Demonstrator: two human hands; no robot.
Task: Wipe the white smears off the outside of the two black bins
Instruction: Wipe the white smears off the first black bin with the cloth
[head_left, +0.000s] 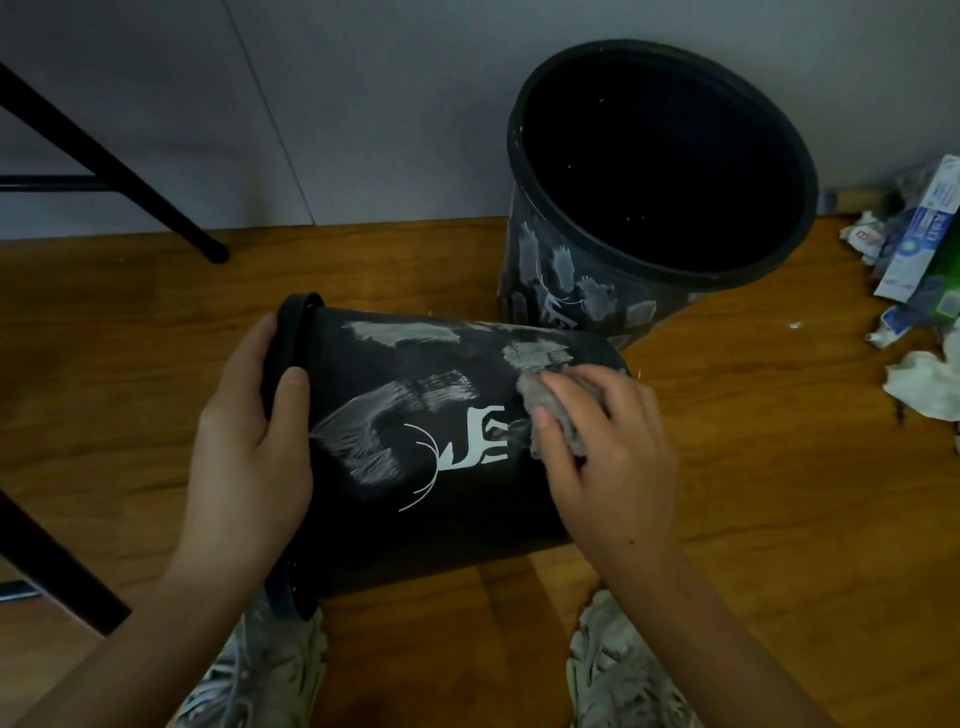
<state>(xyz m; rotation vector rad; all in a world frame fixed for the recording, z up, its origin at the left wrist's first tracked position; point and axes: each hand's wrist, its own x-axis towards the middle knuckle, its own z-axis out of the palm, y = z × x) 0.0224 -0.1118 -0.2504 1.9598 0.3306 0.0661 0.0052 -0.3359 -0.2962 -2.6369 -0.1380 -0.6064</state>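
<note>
A black bin (441, 525) lies on its side on the wooden floor, rim to the left, with white smears (363, 441) and a white deer print on its upper wall. My left hand (249, 441) grips its rim, thumb on the outer wall. My right hand (597, 447) holds a crumpled grey cloth (540, 400) and presses it against the wall near the bin's base, just below another smear (535, 356). A second black bin (571, 280) stands upright behind, its mouth facing me and several white smears on its front wall.
Black metal furniture legs (130, 182) cross the left side and lower left corner. Crumpled tissues and a toothpaste box (919, 244) litter the floor at the right. A grey wall runs behind. My two shoes (618, 670) show at the bottom.
</note>
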